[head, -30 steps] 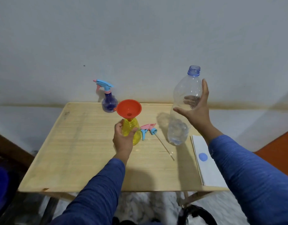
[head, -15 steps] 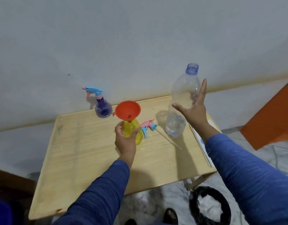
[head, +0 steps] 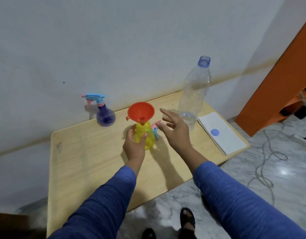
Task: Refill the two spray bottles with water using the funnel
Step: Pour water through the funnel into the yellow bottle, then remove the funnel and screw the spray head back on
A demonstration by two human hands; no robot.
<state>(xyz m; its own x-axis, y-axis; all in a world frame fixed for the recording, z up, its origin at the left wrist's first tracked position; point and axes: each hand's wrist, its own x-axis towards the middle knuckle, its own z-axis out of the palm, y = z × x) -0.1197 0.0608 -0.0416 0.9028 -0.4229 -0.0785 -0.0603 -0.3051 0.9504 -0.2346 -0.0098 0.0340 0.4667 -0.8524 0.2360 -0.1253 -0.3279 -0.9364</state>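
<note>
While the left hand (head: 134, 144) gripped the yellow bottle (head: 146, 135) at frame centre, funnel (head: 141, 111) upright in its neck, the right hand (head: 174, 130) hovered open and empty just right, nearer the funnel and the sprayer head (head: 155, 130) on the desk (head: 90, 161).

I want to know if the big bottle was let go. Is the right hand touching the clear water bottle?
Apart. The head view shows the right hand open, with bare table between its fingers and the clear water bottle.
</note>
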